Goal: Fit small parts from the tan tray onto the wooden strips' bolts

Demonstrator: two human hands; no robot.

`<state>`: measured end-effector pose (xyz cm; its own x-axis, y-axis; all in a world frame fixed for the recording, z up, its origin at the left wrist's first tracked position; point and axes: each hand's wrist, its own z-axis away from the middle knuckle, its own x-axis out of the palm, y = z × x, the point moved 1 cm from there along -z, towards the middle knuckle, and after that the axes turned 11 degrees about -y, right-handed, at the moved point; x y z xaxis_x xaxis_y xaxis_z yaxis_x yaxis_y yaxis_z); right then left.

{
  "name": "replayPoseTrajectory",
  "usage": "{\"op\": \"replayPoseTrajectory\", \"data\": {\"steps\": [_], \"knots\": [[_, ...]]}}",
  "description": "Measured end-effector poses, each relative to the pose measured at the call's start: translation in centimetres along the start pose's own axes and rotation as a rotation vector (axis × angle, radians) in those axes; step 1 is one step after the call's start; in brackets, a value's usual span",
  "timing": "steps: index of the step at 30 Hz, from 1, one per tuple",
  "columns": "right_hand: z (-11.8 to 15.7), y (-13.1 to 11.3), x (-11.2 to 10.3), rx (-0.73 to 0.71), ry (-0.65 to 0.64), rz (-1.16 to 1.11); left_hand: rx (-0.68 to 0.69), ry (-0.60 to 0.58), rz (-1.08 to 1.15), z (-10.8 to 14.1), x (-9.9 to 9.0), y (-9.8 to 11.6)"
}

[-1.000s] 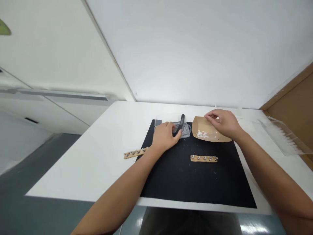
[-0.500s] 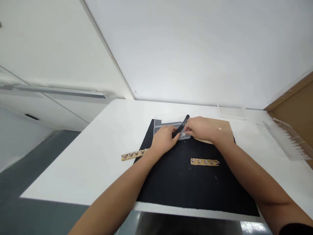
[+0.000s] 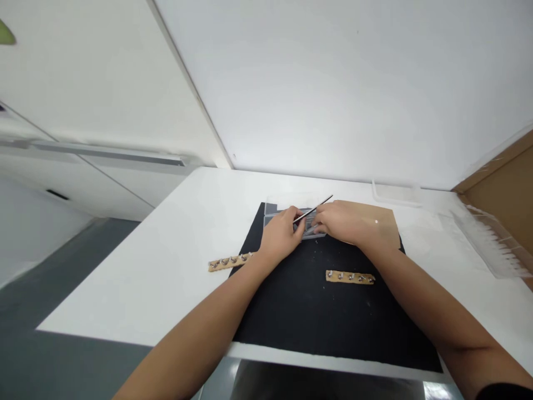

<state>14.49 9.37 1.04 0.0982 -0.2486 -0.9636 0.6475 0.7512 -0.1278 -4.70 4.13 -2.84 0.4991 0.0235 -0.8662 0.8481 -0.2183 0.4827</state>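
My left hand (image 3: 282,230) is closed on a thin black strip (image 3: 313,209), seen nearly edge-on and slanting up to the right. Below the strip, a clear plastic box (image 3: 271,220) with compartments lies at the back of a black mat (image 3: 308,311); its lid seems to be folded back. Over the box's right part, my right hand (image 3: 333,219) has its fingers bent down and drawn together at the small clear pieces. What its fingertips hold, if anything, is hidden. Under my right wrist lies a brown sheet (image 3: 381,225).
Two tan strips carry rows of small metal pieces: one strip (image 3: 350,276) on the mat, another strip (image 3: 227,262) across its left edge. Clear plastic trays (image 3: 495,244) stand at the right of the white table (image 3: 125,278), near a cardboard box (image 3: 499,172).
My left hand has turned the black strip from its broad face to its thin edge. My right fingers have shifted slightly at the box. The view has moved a little.
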Motion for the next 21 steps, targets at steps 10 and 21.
{"op": "replayPoseTrajectory", "data": {"steps": [10,21], "knots": [[1.0,1.5,-1.2,-0.026,0.054,-0.172,0.083,0.014,0.081,-0.2,0.4,-0.4],[1.2,1.8,-1.8,-0.045,0.078,-0.283,0.264,0.084,0.219,0.3,0.0,0.5]]}}
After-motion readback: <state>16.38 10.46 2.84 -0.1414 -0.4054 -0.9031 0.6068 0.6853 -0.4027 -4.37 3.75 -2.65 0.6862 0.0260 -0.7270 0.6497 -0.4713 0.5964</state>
